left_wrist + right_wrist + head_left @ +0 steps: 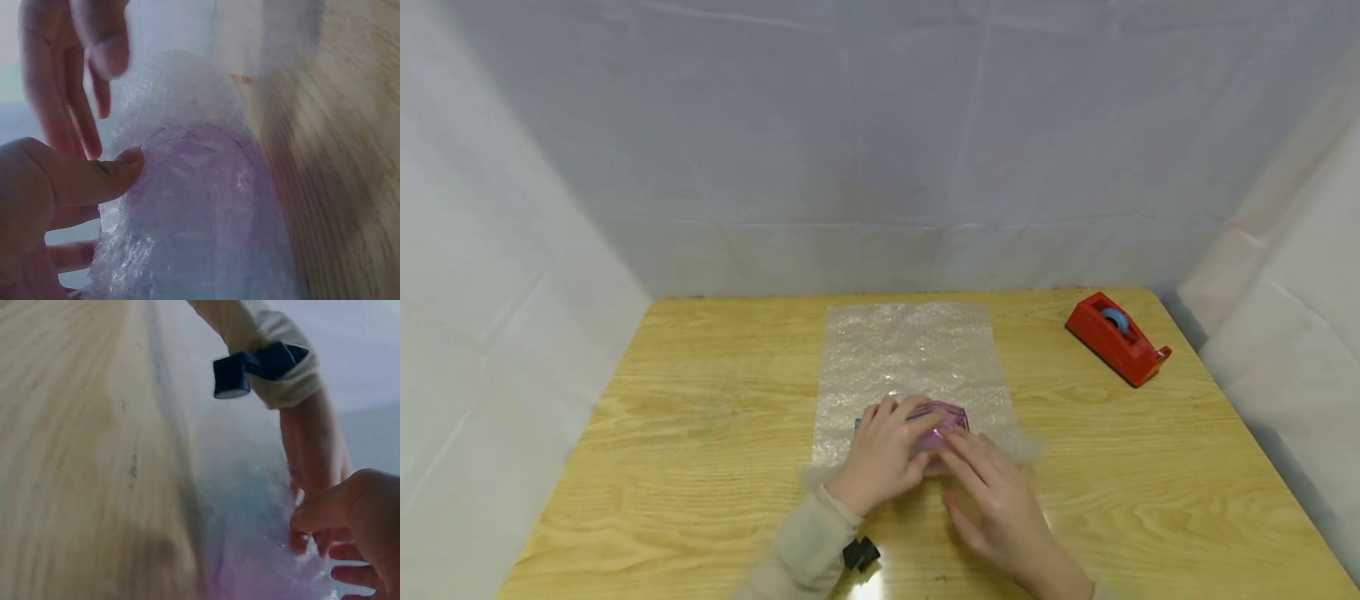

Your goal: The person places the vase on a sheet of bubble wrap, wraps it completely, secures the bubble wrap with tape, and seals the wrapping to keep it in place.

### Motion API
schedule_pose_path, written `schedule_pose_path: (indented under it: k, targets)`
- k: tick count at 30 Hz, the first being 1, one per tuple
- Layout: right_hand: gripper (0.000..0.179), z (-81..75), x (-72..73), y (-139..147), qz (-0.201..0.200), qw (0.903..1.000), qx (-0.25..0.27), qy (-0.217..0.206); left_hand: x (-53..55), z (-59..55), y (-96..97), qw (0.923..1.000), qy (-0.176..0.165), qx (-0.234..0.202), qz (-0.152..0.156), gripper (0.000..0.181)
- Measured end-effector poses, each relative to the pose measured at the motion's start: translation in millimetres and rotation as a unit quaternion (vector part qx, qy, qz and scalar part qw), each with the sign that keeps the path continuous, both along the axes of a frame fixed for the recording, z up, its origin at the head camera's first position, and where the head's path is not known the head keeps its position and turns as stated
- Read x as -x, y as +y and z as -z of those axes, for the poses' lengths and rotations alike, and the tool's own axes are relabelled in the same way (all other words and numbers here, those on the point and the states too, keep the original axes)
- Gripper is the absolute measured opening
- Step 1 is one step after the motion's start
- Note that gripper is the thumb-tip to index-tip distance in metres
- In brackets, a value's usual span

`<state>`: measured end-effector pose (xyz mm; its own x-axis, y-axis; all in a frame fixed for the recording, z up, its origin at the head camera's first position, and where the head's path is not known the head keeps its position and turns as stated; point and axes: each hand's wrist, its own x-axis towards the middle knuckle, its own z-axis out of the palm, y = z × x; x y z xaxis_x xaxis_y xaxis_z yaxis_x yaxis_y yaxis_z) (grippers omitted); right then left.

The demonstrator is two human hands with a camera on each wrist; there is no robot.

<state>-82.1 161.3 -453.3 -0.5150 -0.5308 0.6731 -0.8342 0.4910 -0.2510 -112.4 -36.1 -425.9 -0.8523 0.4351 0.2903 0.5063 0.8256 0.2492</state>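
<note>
Hands [886, 454] over purple item [953, 414], dispenser [1111, 343] beyond.

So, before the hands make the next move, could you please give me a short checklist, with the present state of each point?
1. Purple item under bubble wrap: ok, the wrist views show wrap over it.
2. Left hand on the wrap: ok, its thumb rests there.
3. Right hand gripping the wrap: cannot tell, it is blurred.
4. Whole sheet around the item: not ok, a flat length lies beyond the hands.
5. Tape roll in the red dispenser: ok.
6. Item undamaged: cannot tell, wrap and hands obscure it.
</note>
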Motion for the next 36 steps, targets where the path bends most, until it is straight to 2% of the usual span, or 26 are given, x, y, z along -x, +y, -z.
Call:
schedule_pose_path:
  k: [3,6,11,15,19,27,36]
  targets:
    - [0.081,10.6,-3.0,-2,0.033,0.9969,-0.061,-0.036,2.9,-1.0,0.7,1.0000,-0.006,-0.004,-0.001,0.049]
    - [0.101,18.5,-3.9,-3,0.068,0.9881,-0.121,-0.066,5.4,-1.6,1.6,0.9998,-0.013,-0.013,-0.001,0.048]
    - [0.119,26.8,-4.0,-8,0.102,0.9771,-0.166,-0.085,9.1,-1.9,3.3,0.9997,-0.015,-0.017,0.003,0.047]
    - [0.122,30.1,-2.2,-11,0.114,0.9744,-0.177,-0.079,12.5,-3.4,4.2,0.9997,-0.016,-0.017,0.004,0.047]
    - [0.122,30.7,1.9,-12,0.120,0.9737,-0.177,-0.077,15.7,-6.3,4.7,0.9993,-0.035,-0.014,0.006,0.048]
    - [0.119,27.5,15.2,-16,0.128,0.9724,-0.178,-0.080,22.2,-8.7,3.7,0.9981,-0.055,0.026,-0.009,0.046]
    - [0.119,22.2,27.1,-22,0.141,0.9696,-0.181,-0.087,29.5,-6.6,-0.6,0.9984,-0.053,0.015,-0.015,0.043]
